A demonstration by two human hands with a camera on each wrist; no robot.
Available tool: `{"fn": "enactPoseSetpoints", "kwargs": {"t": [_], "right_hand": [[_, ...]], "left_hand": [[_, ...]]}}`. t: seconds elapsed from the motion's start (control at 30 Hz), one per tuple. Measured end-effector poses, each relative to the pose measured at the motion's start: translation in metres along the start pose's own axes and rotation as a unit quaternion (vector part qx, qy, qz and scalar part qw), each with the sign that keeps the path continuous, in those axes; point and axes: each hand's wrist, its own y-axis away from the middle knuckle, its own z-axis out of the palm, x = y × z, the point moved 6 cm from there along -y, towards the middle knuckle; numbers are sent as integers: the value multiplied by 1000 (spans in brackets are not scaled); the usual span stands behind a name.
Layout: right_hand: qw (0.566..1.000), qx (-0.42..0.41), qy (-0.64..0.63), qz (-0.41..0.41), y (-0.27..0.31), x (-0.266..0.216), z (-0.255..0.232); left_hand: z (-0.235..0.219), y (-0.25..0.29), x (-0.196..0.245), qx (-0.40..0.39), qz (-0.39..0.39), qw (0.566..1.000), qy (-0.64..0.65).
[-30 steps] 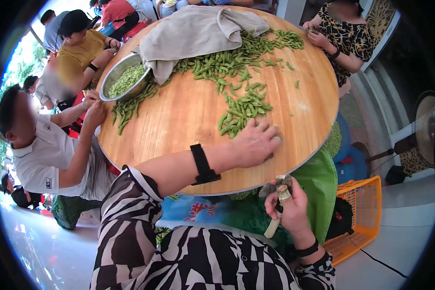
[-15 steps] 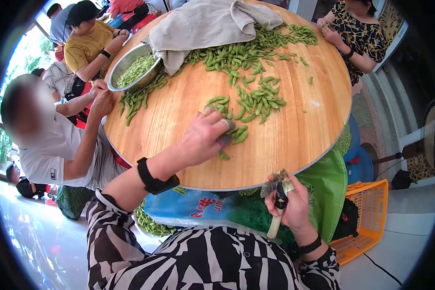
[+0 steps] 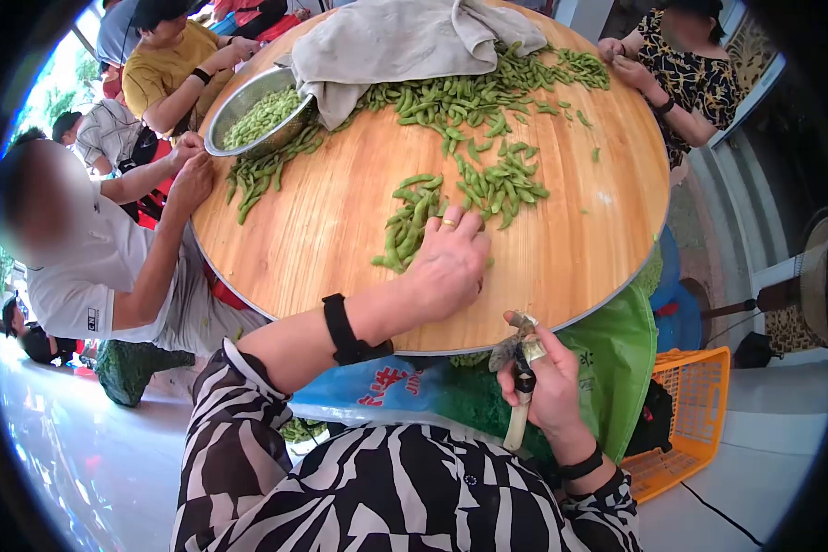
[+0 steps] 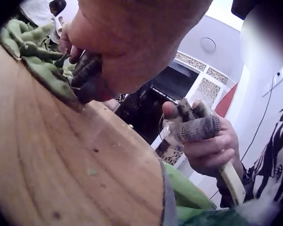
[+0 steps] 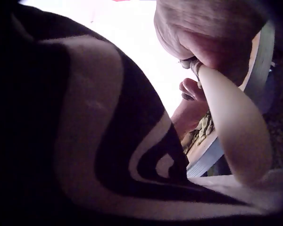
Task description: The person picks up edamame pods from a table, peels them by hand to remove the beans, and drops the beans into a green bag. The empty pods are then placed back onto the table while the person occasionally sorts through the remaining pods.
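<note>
My left hand (image 3: 449, 267) reaches over the round wooden table (image 3: 304, 267), its fingers down beside a small pile of green soybean pods (image 3: 405, 230). In the left wrist view, dark finger covers (image 4: 87, 77) sit close against the pods (image 4: 47, 75); the palm side is hidden. My right hand (image 3: 552, 382), just off the table's front edge, grips a tool with a pale curved handle (image 3: 517, 425) and a black-wrapped middle. Grey cloth covers (image 4: 198, 129) wrap fingers of this hand. Part of the handle (image 5: 233, 122) fills the right wrist view.
More pods (image 3: 501, 189) lie ahead, with a large heap (image 3: 469, 101) partly under a grey cloth (image 3: 396, 46). A metal colander (image 3: 267, 143) holds shelled beans. Several people sit around the table. An orange crate (image 3: 708, 405) and green bag (image 3: 616, 359) stand at right.
My left hand swept left with some pods, leaving them as a separate small pile, then moved back right beside it. The right hand keeps its grip on the tool, nearly in place.
</note>
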Motion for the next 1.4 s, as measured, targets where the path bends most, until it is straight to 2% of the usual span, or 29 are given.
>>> {"fn": "enactPoseSetpoints", "kwargs": {"t": [0.07,0.13,0.17,0.23,0.27,0.33,0.37,0.43,0.57,0.63,0.73,0.87,0.93,0.97,1.03,1.17,1.23,1.27,1.33,1.37,1.4], "right_hand": [[1000,15,-2,1,0,-1,-3],[1000,17,-4,-5,-1,-4,-4],[1000,20,-5,-5,-2,-4,-4],[999,14,-29,2,-4,-4,0],[999,14,-29,2,-4,-2,1],[999,16,-51,12,-4,1,3],[998,17,-51,14,-4,2,4],[995,2,-93,17,-5,2,7],[993,-43,-110,4,-5,0,15],[994,-47,-99,0,-5,-3,19],[991,-46,-122,20,-5,-2,20],[993,-44,-109,16,-6,-1,20],[996,-40,-73,8,-6,-1,18],[997,-39,-73,9,-6,0,16],[996,-57,-64,-13,-6,-2,16],[997,-38,-63,6,-8,-1,16],[994,-32,-99,21,-8,2,14],[994,-32,-100,23,-8,2,13],[986,-64,-144,49,-7,3,13],[986,-65,-144,49,-7,2,12],[983,-79,-158,58,-6,2,13]], "left_hand": [[-10,4,8,22,15,999,46],[-31,8,16,65,11,986,156],[-37,11,21,65,13,985,157],[-31,19,17,-22,-117,929,349],[-30,22,19,-22,-117,929,350],[-17,30,20,-73,-181,855,480],[-13,34,22,-74,-182,855,481],[-5,39,23,-24,-203,743,638],[-5,46,18,-25,-211,737,642],[-3,49,19,-54,-246,688,680],[-6,50,18,-44,-243,712,658],[-2,52,18,-33,-241,709,662],[-5,53,17,-18,-204,752,627],[-4,55,16,-18,-205,751,628],[-8,57,17,-21,-144,846,513],[-6,60,19,-12,-147,840,522],[-7,61,20,13,-157,799,580],[-9,60,19,12,-159,799,580],[2,59,19,-70,-254,595,759],[4,59,15,-70,-254,595,759],[11,61,15,-102,-248,545,794]]}}
